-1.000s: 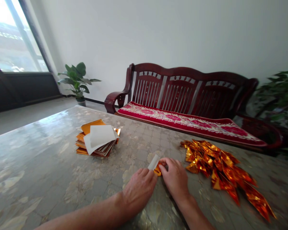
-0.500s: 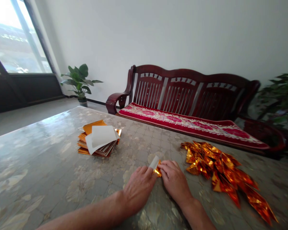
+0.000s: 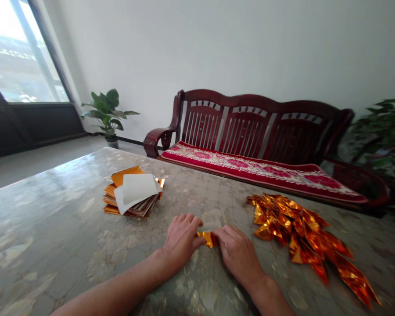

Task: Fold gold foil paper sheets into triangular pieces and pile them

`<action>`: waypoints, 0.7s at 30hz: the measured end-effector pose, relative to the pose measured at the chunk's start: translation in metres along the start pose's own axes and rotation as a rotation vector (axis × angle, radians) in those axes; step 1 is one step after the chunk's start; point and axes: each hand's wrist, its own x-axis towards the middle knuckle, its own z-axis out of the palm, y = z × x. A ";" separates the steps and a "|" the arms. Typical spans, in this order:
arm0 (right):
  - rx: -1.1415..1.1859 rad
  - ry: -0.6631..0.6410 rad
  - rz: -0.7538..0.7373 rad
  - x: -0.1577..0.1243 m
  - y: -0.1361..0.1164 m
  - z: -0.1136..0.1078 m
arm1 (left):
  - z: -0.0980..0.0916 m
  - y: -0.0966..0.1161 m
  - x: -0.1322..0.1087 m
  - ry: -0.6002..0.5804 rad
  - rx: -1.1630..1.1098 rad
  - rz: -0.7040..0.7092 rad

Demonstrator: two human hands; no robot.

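A small sheet of gold foil paper (image 3: 208,239), pale on its other side, lies partly folded on the table between my two hands. My left hand (image 3: 184,237) grips its left end, thumb below and fingers above. At the right end, my right hand (image 3: 235,245) pinches the paper, its fingertips bunched together. The fingers hide both ends of the sheet. To the left, a stack of foil sheets (image 3: 120,177) has loose white-backed sheets (image 3: 140,188) on top. On the right lies a heap of folded orange-gold foil pieces (image 3: 289,224).
The patterned table (image 3: 69,228) spreads under everything. Beyond its far edge stands a dark red wooden bench (image 3: 243,127) with a red floral seat cover (image 3: 237,163). A potted plant (image 3: 108,114) stands at the back left, leafy greenery (image 3: 388,131) at the right.
My left hand has shifted left and opened its grip wider along the paper. The paper has turned from slanted to lying crosswise between both hands. My right hand has moved slightly.
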 end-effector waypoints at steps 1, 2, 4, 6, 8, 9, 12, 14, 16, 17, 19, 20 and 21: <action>0.020 0.009 0.012 0.002 0.002 0.001 | 0.000 -0.001 0.001 0.004 0.003 -0.024; 0.047 0.020 0.030 0.003 0.004 0.003 | 0.000 -0.002 0.002 0.002 0.007 -0.045; 0.119 0.031 0.079 0.008 0.008 0.006 | -0.001 -0.003 0.005 -0.016 0.012 -0.074; 0.195 0.009 0.128 0.012 0.011 0.008 | -0.001 -0.004 0.008 -0.040 0.004 -0.095; 0.251 -0.031 0.162 0.015 0.013 0.009 | -0.001 -0.005 0.011 -0.052 -0.018 -0.116; 0.265 -0.048 0.171 0.017 0.014 0.008 | -0.001 -0.005 0.012 -0.057 -0.029 -0.126; 0.228 -0.050 0.156 0.020 0.017 0.004 | -0.002 -0.006 0.014 -0.065 -0.045 -0.148; 0.174 -0.024 0.110 0.022 0.019 0.001 | -0.002 -0.007 0.016 -0.068 -0.054 -0.146; 0.156 -0.018 0.061 0.023 0.021 -0.001 | -0.003 -0.008 0.017 -0.078 -0.076 -0.138; 0.164 -0.024 0.044 0.024 0.022 -0.001 | -0.002 -0.009 0.018 -0.086 -0.091 -0.135; 0.189 -0.039 0.031 0.025 0.024 -0.001 | -0.001 -0.011 0.020 -0.099 -0.118 -0.131; 0.201 -0.041 0.032 0.025 0.025 -0.001 | -0.001 -0.012 0.020 -0.098 -0.127 -0.129; 0.211 -0.039 0.034 0.025 0.026 0.000 | 0.000 -0.013 0.019 -0.090 -0.130 -0.121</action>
